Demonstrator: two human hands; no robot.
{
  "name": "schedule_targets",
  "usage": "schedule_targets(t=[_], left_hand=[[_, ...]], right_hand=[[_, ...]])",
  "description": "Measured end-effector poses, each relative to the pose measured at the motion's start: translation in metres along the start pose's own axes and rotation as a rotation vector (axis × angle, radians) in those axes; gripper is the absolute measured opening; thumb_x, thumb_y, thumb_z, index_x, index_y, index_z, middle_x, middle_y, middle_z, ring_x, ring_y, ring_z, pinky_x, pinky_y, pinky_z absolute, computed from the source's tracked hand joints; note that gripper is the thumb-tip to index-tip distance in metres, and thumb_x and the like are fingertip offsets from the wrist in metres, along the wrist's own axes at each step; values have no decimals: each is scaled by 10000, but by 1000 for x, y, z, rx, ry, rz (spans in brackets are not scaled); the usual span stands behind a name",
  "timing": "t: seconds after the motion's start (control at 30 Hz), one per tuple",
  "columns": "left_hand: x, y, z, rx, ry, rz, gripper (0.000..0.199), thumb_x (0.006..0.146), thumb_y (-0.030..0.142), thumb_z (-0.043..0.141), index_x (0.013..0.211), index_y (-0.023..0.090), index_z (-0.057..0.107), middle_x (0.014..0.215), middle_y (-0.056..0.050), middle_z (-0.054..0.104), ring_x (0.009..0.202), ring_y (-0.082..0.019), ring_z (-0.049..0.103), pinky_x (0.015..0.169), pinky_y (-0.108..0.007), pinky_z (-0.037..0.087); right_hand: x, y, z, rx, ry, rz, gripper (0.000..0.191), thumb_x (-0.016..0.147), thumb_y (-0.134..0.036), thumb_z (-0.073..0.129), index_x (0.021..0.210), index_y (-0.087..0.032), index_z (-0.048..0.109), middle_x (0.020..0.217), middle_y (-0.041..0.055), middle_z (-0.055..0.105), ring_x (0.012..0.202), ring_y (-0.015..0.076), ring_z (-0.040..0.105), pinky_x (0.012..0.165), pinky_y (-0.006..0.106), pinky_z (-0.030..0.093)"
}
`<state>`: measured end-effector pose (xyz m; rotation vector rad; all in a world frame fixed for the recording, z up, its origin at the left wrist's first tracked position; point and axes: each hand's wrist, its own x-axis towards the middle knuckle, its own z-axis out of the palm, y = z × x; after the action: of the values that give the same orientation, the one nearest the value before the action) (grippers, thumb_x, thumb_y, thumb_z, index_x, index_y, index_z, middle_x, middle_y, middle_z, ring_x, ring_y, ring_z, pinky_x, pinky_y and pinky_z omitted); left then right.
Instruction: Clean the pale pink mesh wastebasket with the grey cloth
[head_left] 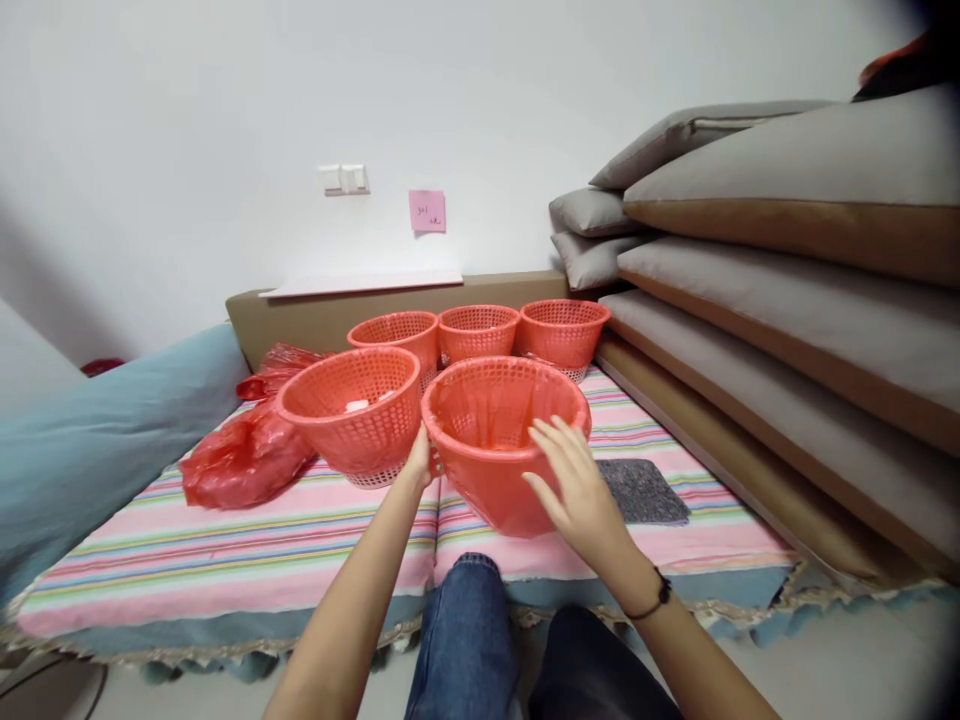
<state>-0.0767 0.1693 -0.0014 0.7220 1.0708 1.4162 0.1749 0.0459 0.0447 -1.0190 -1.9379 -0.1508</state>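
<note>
The nearest red plastic basket (480,485) stands in front of me, a thin red plastic bag (551,390) stretched over it. My left hand (421,458) grips its left side, with most fingers hidden between it and the neighbouring basket. Over the front right rim, my right hand (574,485) has its fingers spread and holds nothing. Just left is another red basket (349,430) with small white pieces (357,406) inside. Behind stand three more baskets: left (405,335), middle (478,340) and right (564,340).
Crumpled red plastic bags (251,455) lie at the left on a pink striped cover (300,545). A dark grey cloth (645,490) is right of the front basket. Large grey cushions (787,290) are stacked along the right side. A blue armrest (127,430) borders the left.
</note>
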Motion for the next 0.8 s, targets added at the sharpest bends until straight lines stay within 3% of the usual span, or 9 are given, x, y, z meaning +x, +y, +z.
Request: schedule_targets(t=[0.1, 0.2, 0.37, 0.47, 0.53, 0.67, 0.8], left_hand=[[-3, -17, -7, -27, 48, -120, 319, 921, 440, 512, 905, 150, 645, 724, -57, 679, 687, -175, 650, 637, -281, 535], [-3, -21, -15, -79, 77, -170, 243, 955, 341, 497, 886, 144, 622, 720, -15, 642, 608, -111, 612, 602, -230, 518], [-20, -33, -29, -104, 55, -251, 151, 939, 262, 571, 973, 123, 616, 842, -2, 642, 637, -82, 592, 574, -222, 518], [-42, -51, -39, -62, 33, -390, 124, 919, 234, 602, 916, 111, 616, 777, 10, 631, 587, -77, 579, 535, -213, 506], [-53, -58, -45, -63, 38, -435, 89, 908, 176, 599, 850, 107, 597, 719, 3, 635, 556, -87, 595, 531, -215, 511], [-53, -50, -44, -166, 56, -378, 153, 941, 207, 523, 799, 152, 537, 698, -35, 672, 592, -118, 668, 597, -220, 545], [-41, -40, -30, -256, 2, -368, 216, 949, 346, 520, 845, 160, 558, 752, -51, 698, 620, -130, 683, 617, -238, 559]], right_hand=[[20, -11, 17, -5, -123, -80, 412, 947, -152, 424, 1326, -231, 565, 1216, 80, 667, 1170, 236, 573, 1145, 559, 325], [21, -3, 22, -13, -198, -91, 485, 874, -34, 391, 1228, -247, 644, 1036, 47, 724, 950, 192, 625, 1099, 530, 385], [13, 53, -5, -61, -184, -70, 526, 815, -3, 383, 1148, -273, 687, 1082, 29, 725, 1068, 217, 604, 1139, 632, 245], [14, 90, -26, -123, -154, -7, 461, 842, -52, 387, 1074, -270, 721, 1163, 52, 705, 1167, 257, 577, 1119, 686, 216], [19, 99, -35, -158, -144, 39, 433, 864, -83, 384, 1065, -252, 728, 1254, 80, 662, 1214, 272, 559, 1112, 685, 235], [29, 73, -32, -36, -151, 35, 362, 931, -189, 430, 1196, -239, 670, 1319, 90, 625, 1273, 250, 531, 1122, 577, 328], [29, 39, -15, 95, -234, 14, 283, 946, -223, 477, 1119, -225, 702, 1117, 71, 721, 1068, 222, 641, 1085, 515, 396]])
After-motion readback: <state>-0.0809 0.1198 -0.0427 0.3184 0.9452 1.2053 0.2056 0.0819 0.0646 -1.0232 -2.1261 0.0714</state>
